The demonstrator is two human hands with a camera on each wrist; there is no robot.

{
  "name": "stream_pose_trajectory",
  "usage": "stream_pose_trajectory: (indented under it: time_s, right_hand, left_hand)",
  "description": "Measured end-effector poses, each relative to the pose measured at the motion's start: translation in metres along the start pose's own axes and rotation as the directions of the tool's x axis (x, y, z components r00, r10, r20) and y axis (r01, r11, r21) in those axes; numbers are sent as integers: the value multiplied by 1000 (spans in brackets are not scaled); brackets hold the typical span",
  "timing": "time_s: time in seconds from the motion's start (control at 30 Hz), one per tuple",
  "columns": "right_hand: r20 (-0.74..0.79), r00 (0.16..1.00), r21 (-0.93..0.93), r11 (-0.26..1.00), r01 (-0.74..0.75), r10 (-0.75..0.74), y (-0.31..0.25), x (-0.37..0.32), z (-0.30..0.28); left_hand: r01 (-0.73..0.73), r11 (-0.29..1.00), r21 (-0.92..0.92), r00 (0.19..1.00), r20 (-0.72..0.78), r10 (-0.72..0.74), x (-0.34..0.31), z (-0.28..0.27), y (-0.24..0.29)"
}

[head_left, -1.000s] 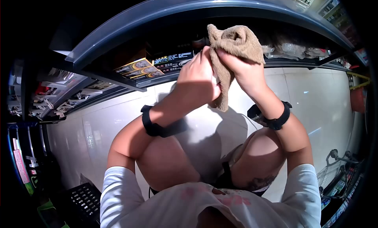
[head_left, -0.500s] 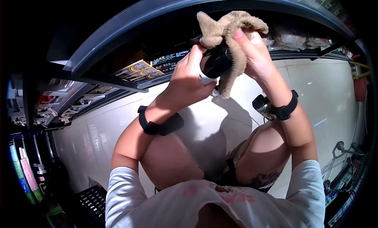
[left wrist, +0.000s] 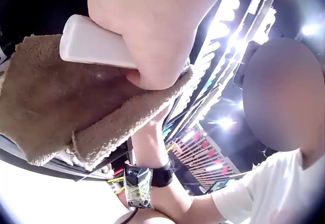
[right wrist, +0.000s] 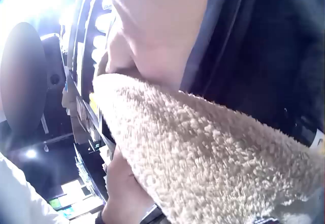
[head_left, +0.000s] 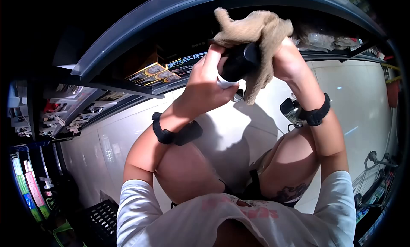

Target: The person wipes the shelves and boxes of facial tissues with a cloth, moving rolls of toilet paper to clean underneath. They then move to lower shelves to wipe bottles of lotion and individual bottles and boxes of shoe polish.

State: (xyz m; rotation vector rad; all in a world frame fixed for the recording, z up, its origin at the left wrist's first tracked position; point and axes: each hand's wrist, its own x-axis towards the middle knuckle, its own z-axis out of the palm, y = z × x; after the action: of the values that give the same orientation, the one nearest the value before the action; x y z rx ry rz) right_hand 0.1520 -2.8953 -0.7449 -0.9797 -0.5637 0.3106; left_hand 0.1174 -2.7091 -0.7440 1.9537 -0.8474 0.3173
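Note:
My left hand [head_left: 207,82] grips a black cylindrical object [head_left: 240,64] with a white end [head_left: 226,83]. In the left wrist view a white part [left wrist: 96,44] shows under the left hand [left wrist: 152,31]. A brown fluffy cloth [head_left: 267,42] drapes over the far and right sides of the black object. My right hand [head_left: 290,61] holds the cloth from the right, its fingers mostly hidden. The right wrist view has the cloth [right wrist: 203,148] bunched below the right hand [right wrist: 157,31], with the left hand [right wrist: 124,191] beyond it.
Ahead stands a dark shelf [head_left: 124,12] with yellow-black boxes [head_left: 156,74] and plastic-wrapped goods [head_left: 318,41]. Hanging packets [head_left: 64,106] are at the left. A black basket [head_left: 100,219] sits at lower left, a wire cart [head_left: 371,174] at the right, over pale floor tiles [head_left: 124,136].
The cloth has shifted away from me and slightly right, uncovering the black object that it hid a second ago. My right hand has moved right and away from my left hand.

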Motion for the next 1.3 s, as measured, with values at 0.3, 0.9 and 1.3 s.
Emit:
stream_pose_trajectory:
  time_s: [0.3, 0.9, 1.3]
  right_hand:
    - [-305, 952, -78, 997, -18, -7, 1, 12, 17]
    - [-439, 827, -214, 853, -476, 351, 44, -4, -57]
    - [-224, 853, -851, 331, -407, 472, 90, -23, -96]
  left_hand:
    - [226, 974, 3, 968, 111, -225, 2, -5, -3]
    - [500, 819, 282, 747, 337, -573, -61, -8, -130]
    - [363, 809, 461, 824, 246, -510, -108, 20, -167]
